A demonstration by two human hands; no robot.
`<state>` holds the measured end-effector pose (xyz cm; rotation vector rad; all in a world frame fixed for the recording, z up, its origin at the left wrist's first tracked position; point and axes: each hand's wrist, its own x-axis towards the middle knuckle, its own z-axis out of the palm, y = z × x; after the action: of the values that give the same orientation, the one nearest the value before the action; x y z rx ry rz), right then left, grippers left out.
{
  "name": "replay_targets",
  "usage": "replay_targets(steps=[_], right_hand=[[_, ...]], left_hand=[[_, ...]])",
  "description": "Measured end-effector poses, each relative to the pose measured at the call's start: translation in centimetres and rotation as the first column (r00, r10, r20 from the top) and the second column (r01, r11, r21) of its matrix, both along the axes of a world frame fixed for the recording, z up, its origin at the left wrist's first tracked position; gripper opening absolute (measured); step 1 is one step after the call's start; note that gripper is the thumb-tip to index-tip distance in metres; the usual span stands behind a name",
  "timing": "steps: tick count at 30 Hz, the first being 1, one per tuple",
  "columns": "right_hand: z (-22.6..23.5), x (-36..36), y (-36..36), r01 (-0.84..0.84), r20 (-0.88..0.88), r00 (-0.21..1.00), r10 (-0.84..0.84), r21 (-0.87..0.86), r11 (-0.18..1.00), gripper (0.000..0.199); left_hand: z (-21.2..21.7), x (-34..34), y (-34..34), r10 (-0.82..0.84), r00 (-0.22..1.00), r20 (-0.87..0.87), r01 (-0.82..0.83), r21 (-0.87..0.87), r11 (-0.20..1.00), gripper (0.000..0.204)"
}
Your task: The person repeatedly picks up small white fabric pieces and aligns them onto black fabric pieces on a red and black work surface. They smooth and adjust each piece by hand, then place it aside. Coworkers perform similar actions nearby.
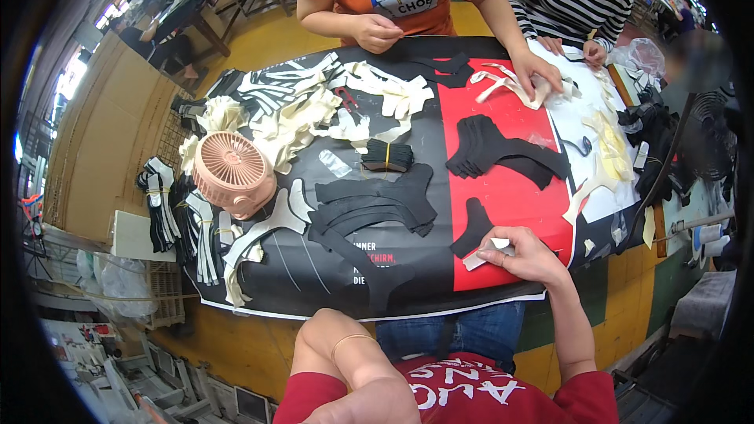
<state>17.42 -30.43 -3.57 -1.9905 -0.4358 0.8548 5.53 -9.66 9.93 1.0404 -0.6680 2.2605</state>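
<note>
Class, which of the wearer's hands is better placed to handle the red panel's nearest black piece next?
Probably the right hand: it holds a pale item beside that black piece, while the left arm is bent back, farther off.

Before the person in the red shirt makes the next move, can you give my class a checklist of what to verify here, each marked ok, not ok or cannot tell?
1. Right hand has a grip: ok, a small pale piece is pinched in its fingers.
2. Black fabric piece within its reach: ok, it lies beside the hand on the red area.
3. Left fingers free: cannot tell, the left arm is bent back and no fingers show clearly.
4. Black stack squared up: not ok, its edges are staggered.
5. Co-worker's hand clear: ok, it is across the table at the cream strips.
</note>
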Motion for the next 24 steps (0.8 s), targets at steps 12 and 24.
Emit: replay_targets(steps=[12,24], right_hand=[[-0.3,0.0,-0.1,-0.002,0.056,0.998,0.0,0.043,0.999,0.018],[-0.7,0.3,-0.5,0.028,-0.057,0.998,-0.026,0.047,0.999,0.021]], left_hand=[[0.7,3.0,0.7,-0.117,0.99,0.077,0.114,0.049,0.992,0.067],[-14.7,20.8,6.9,0.668,-0.255,-0.699,0.422,0.541,0.728,0.069]])
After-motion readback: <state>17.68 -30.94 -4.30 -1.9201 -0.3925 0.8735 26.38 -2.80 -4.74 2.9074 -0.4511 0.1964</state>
